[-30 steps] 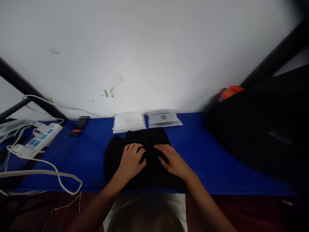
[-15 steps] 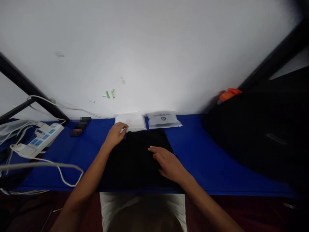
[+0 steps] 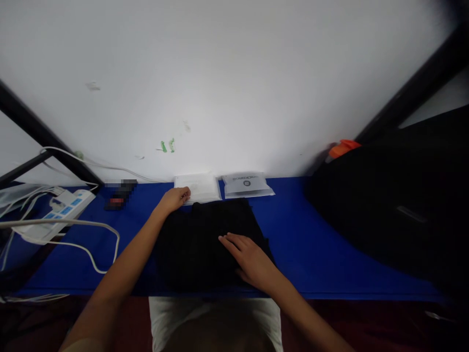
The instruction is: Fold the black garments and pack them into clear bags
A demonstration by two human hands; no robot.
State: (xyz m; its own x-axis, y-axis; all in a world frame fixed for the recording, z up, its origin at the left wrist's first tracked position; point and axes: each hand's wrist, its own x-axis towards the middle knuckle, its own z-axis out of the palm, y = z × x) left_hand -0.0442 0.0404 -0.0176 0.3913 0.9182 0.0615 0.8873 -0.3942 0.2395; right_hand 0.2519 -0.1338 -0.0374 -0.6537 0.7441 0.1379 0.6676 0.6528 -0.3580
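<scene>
A folded black garment [image 3: 205, 239] lies on the blue table top [image 3: 311, 244] in front of me. My right hand [image 3: 249, 259] rests flat on its right half, fingers stretched out. My left hand [image 3: 175, 199] reaches to the far left corner of the garment and touches the near edge of a stack of white plastic bags [image 3: 198, 187] by the wall. Its fingers are curled at the bags' edge; whether they grip a bag is unclear. A second clear packet with a grey label [image 3: 247, 184] lies just right of the stack.
A white power strip [image 3: 54, 215] with white cables [image 3: 91, 244] sits at the left end of the table. A small dark object [image 3: 119, 193] lies near the wall. A large black bag [image 3: 395, 210] with an orange piece [image 3: 342, 147] fills the right side. The white wall stands behind.
My left hand left the garment and reached forward to the white bags. My right hand slid slightly nearer on the garment. The loose left lobe of the garment is now folded in.
</scene>
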